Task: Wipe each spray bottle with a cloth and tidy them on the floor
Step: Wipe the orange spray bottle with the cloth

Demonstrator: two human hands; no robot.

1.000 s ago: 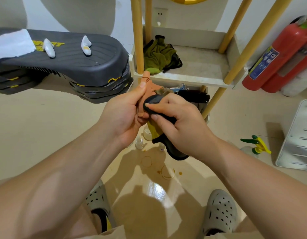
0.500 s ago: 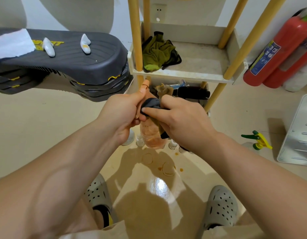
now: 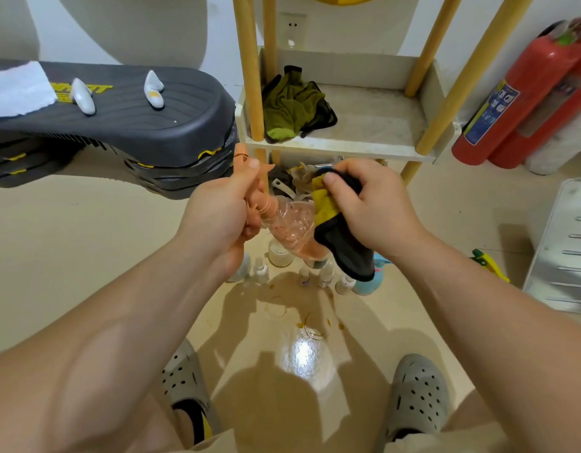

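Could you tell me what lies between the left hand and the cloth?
The clear body of the spray bottle, in the head view; the left hand grips its neck and the cloth touches it.

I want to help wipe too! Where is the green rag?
In the head view, the green rag lies at the left end of the white shelf, right beside a yellow pole.

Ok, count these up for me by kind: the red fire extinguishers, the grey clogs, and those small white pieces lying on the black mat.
Red fire extinguishers: 2
Grey clogs: 2
Small white pieces on the black mat: 2
Total: 6
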